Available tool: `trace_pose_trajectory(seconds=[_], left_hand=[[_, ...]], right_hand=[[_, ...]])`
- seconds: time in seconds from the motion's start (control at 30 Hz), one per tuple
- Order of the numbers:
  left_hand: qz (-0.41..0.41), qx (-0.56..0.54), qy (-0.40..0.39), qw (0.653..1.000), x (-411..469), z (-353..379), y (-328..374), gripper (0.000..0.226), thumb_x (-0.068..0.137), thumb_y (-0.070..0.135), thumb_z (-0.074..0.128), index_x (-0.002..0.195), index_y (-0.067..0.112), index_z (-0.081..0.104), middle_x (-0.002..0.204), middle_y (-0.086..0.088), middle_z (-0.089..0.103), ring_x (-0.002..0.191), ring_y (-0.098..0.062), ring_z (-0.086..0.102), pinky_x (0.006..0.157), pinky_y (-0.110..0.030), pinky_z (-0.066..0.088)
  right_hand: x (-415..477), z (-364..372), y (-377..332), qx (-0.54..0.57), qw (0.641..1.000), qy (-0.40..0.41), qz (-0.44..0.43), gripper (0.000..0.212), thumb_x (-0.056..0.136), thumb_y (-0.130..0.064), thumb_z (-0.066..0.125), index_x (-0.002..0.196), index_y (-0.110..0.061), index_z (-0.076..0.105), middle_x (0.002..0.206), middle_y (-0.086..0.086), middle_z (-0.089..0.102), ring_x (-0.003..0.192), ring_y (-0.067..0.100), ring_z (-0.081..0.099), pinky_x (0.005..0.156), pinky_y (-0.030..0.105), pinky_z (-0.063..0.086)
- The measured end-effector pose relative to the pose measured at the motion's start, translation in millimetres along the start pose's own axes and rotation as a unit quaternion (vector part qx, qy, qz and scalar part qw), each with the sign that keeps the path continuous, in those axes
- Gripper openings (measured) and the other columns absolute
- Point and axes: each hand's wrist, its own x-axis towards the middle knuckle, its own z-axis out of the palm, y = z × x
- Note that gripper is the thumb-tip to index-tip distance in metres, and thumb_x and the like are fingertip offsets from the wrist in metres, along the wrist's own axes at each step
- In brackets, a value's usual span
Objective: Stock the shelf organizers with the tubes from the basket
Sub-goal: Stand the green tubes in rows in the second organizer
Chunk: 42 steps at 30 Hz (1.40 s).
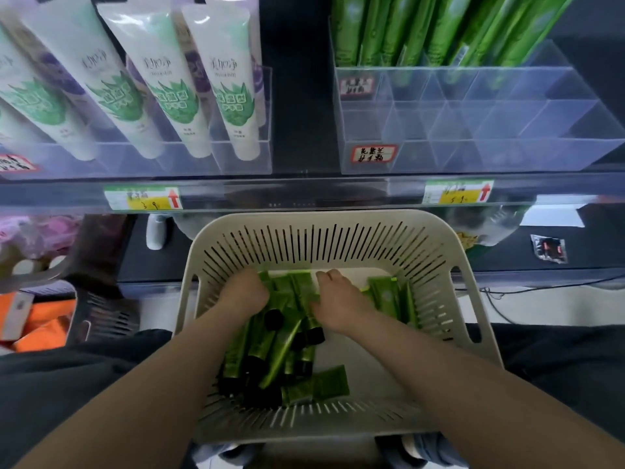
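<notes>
Standing at far left: white tubes (162,82) with a green leaf print, leaning upright in the left organizer (243,157), a clear acrylic rack on the shelf. A yellow price tag (143,198) is sitting on the shelf edge below it.

Lying lower left, off the shelf: orange boxes (44,319), too blurred to read.

Sitting centre, on the person's lap: a pale slotted basket (304,220) holding the stock, loose green tubes (270,346) with black caps, piled crosswise on its floor.

- The left hand (245,292) is reaching into the far end of the pile, its fingers curling around several tube ends.
- The right hand (338,301) is lying just beside it, fingers bending down over the pile, thumb against a tube. Whether it is gripping one, I cannot tell.

Handling, as I am judging it: light, soft-walled, glossy and likely slippery. Taking hold around the body near the stiff cap is looking safest, with several gathered parallel.

Waiting at right: the right organizer (490,130), clear and divided, marked with a handwritten label (373,154). Only its back row is holding stocked tubes (439,28).
</notes>
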Motion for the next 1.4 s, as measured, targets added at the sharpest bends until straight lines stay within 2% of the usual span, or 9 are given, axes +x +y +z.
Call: trace_pose_trajectory(seconds=[0.2,0.37,0.5,0.8,0.97,1.07,1.13,1.23,1.4], left_hand=[[-0.009,-0.019,-0.009,1.000,25.1,17.9,-0.7,0.030,0.099,0.018,0.042,0.071,0.011,0.048,0.075,-0.004,0.051,0.078,-0.020,0.053,0.068,-0.029,0.042],[-0.005,-0.028,-0.017,0.999,48.4,24.6,-7.9,0.027,0.096,0.027,0.045,0.104,0.012,0.065,0.104,-0.008,0.066,0.094,-0.024,0.062,0.078,-0.030,0.048],[-0.021,-0.015,-0.003,1.000,51.0,27.6,-4.2,0.020,0.092,0.025,0.053,0.099,0.011,0.065,0.098,-0.008,0.067,0.087,-0.023,0.062,0.071,-0.029,0.050],[-0.041,-0.085,0.005,0.996,50.9,30.1,-2.6,0.015,0.085,0.022,0.065,0.090,0.008,0.065,0.083,-0.007,0.061,0.079,-0.022,0.061,0.066,-0.028,0.047],[-0.050,-0.141,-0.010,0.989,48.7,30.4,-1.3,0.011,0.080,0.017,0.069,0.087,0.011,0.063,0.088,-0.007,0.063,0.086,-0.023,0.062,0.073,-0.029,0.052],[-0.059,-0.166,-0.022,0.984,46.4,27.9,-2.0,0.014,0.082,0.017,0.069,0.075,0.019,0.057,0.087,-0.004,0.059,0.085,-0.021,0.059,0.074,-0.026,0.048],[-0.055,-0.176,-0.025,0.983,45.7,24.7,-2.7,0.011,0.083,0.018,0.069,0.090,0.012,0.063,0.092,-0.004,0.059,0.085,-0.019,0.056,0.073,-0.024,0.045],[-0.051,-0.167,-0.039,0.984,41.8,19.2,-2.1,0.025,0.084,0.020,0.067,0.105,0.007,0.062,0.097,-0.007,0.060,0.083,-0.017,0.054,0.069,-0.022,0.043],[-0.039,-0.191,-0.036,0.980,26.9,11.4,0.4,0.010,0.084,0.014,0.064,0.091,0.007,0.066,0.098,-0.013,0.066,0.087,-0.024,0.060,0.073,-0.027,0.049]], right_hand=[[29.5,15.7,4.0,0.018,0.999,-0.025,0.026,0.046,0.093,-0.027,0.048,0.133,-0.007,0.038,0.129,0.013,0.041,0.118,0.029,0.044,0.090,0.035,0.039],[53.9,25.6,3.9,0.068,0.995,-0.038,0.063,0.038,0.095,-0.026,0.045,0.125,-0.003,0.045,0.124,0.015,0.043,0.114,0.030,0.047,0.092,0.035,0.042],[71.4,32.6,1.5,0.081,0.992,-0.035,0.086,0.035,0.094,-0.021,0.047,0.124,-0.003,0.048,0.125,0.016,0.044,0.114,0.031,0.047,0.094,0.036,0.043],[86.7,36.6,2.2,0.182,0.972,-0.020,0.146,0.025,0.085,-0.012,0.057,0.109,-0.004,0.059,0.114,0.018,0.057,0.102,0.030,0.057,0.081,0.031,0.048],[79.4,33.7,8.7,0.230,0.963,0.000,0.141,0.004,0.083,-0.012,0.060,0.079,-0.012,0.060,0.094,0.012,0.062,0.089,0.025,0.059,0.068,0.024,0.043],[73.5,29.8,11.8,0.238,0.963,0.000,0.127,0.005,0.085,-0.010,0.061,0.087,-0.008,0.065,0.085,0.005,0.057,0.081,0.017,0.054,0.067,0.022,0.038],[69.7,26.2,12.5,0.240,0.964,-0.002,0.116,0.012,0.084,-0.011,0.062,0.095,-0.006,0.066,0.086,0.006,0.057,0.082,0.017,0.053,0.068,0.023,0.038],[61.4,19.7,14.4,0.243,0.964,-0.001,0.107,0.008,0.084,-0.011,0.064,0.091,-0.008,0.066,0.086,0.005,0.057,0.083,0.017,0.053,0.069,0.023,0.038],[39.7,5.7,18.7,0.259,0.962,0.021,0.088,0.006,0.083,-0.009,0.064,0.080,-0.013,0.060,0.083,0.003,0.056,0.080,0.017,0.052,0.067,0.022,0.038]])
